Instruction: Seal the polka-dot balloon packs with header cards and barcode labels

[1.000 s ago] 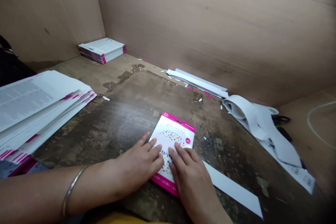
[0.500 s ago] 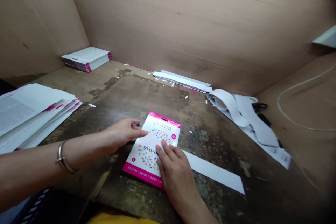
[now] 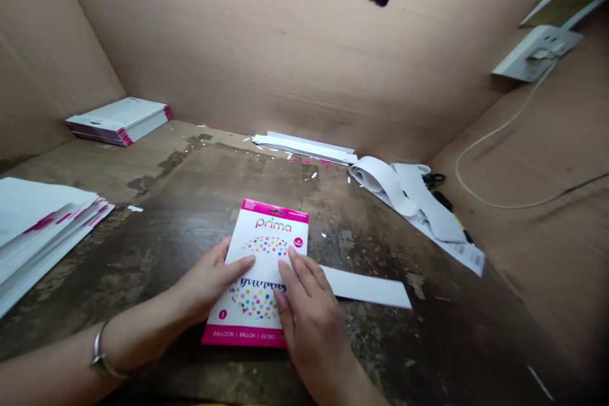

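A flat white balloon packet [image 3: 264, 266] with pink bands, "prima" lettering and coloured dots is in front of me, over the table. My left hand [image 3: 209, 279] holds its left edge, thumb on the printed face and the other fingers hidden behind or beneath it. Across the packet's right side lies my right hand [image 3: 311, 311], fingers stretched out on the face, covering part of the print. A white paper strip [image 3: 368, 285] rests on the table, its left end hidden by the packet and my right hand.
White pink-edged packets [image 3: 42, 222] are piled at the left, and a neat stack [image 3: 124, 117] stands in the back left corner. Paper strips [image 3: 304, 147] lie along the back wall. A loose paper roll [image 3: 404, 190] and scissors [image 3: 435, 179] are at right, below a socket [image 3: 537, 54].
My left hand has moved from beside the packet's upper left to a grip on its left edge. The packet is turned slightly more upright. The camera view has shifted right.
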The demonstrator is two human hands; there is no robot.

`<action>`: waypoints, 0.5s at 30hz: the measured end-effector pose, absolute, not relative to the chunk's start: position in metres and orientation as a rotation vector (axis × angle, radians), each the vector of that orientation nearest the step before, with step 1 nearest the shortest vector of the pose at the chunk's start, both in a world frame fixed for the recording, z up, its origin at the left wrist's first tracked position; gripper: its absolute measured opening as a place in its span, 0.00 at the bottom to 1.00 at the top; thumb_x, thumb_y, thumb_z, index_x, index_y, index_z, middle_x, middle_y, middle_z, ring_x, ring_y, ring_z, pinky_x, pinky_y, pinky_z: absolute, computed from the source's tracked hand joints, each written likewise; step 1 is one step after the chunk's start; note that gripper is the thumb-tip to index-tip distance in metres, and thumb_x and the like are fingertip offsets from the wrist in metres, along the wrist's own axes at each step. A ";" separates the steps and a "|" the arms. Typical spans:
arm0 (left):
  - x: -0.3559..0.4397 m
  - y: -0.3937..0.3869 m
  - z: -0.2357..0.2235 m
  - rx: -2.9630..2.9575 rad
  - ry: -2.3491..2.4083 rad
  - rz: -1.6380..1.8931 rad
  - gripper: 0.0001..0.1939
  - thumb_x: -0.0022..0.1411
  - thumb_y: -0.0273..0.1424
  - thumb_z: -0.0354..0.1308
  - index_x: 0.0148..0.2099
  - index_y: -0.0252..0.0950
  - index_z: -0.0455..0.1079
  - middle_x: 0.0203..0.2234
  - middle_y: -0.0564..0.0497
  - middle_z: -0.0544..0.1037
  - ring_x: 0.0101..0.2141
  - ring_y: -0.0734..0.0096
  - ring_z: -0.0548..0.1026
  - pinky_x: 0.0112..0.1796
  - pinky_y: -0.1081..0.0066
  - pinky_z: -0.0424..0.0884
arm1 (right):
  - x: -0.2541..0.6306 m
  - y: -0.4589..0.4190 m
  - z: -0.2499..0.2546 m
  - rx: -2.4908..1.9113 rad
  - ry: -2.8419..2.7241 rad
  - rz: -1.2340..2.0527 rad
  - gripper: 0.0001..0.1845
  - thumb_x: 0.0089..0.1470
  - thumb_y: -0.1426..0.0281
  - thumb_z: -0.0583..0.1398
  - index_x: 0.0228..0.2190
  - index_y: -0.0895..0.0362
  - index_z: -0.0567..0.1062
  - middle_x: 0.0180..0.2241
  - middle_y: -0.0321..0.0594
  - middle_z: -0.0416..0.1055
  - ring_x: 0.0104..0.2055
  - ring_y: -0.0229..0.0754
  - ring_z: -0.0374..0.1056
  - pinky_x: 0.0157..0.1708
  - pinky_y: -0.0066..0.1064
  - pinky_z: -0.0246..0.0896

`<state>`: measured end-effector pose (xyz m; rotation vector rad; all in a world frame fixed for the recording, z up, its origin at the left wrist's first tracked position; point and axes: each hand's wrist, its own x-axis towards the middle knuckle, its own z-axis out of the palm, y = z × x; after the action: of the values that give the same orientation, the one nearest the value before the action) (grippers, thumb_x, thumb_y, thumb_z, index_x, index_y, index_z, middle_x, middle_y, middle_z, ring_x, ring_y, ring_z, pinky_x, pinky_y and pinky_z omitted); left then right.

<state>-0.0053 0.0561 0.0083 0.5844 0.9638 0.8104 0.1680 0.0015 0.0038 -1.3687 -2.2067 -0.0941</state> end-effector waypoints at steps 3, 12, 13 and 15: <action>-0.003 0.049 0.013 0.551 0.984 0.914 0.29 0.49 0.31 0.67 0.51 0.37 0.58 0.41 0.40 0.78 0.35 0.52 0.78 0.36 0.56 0.75 | 0.156 -0.007 0.006 -1.201 -2.196 -0.307 0.18 0.55 0.77 0.56 0.47 0.70 0.71 0.51 0.56 0.68 0.55 0.52 0.62 0.52 0.42 0.65; 0.006 0.025 0.012 0.474 0.940 1.122 0.38 0.50 0.32 0.67 0.60 0.43 0.53 0.46 0.43 0.76 0.40 0.53 0.77 0.39 0.57 0.76 | 0.142 -0.011 -0.007 -1.465 -2.112 -0.481 0.24 0.58 0.73 0.52 0.54 0.72 0.62 0.56 0.66 0.58 0.62 0.60 0.49 0.49 0.52 0.64; 0.007 0.024 0.011 0.463 0.930 1.125 0.38 0.50 0.32 0.67 0.61 0.43 0.53 0.46 0.44 0.76 0.40 0.53 0.77 0.39 0.57 0.76 | 0.143 -0.011 -0.007 -1.482 -2.090 -0.461 0.26 0.59 0.72 0.52 0.56 0.72 0.60 0.56 0.67 0.57 0.62 0.60 0.48 0.49 0.53 0.63; 0.008 0.023 0.009 0.449 0.909 1.125 0.38 0.51 0.32 0.66 0.61 0.44 0.52 0.47 0.45 0.75 0.41 0.54 0.77 0.40 0.57 0.76 | 0.143 -0.013 -0.005 -1.522 -2.044 -0.384 0.29 0.59 0.71 0.51 0.59 0.71 0.54 0.58 0.66 0.54 0.63 0.60 0.44 0.51 0.55 0.61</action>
<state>0.0084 0.0233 0.0094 0.4493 0.9088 1.1247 0.1433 -0.0125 -0.0047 -1.5216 -2.0445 -0.3837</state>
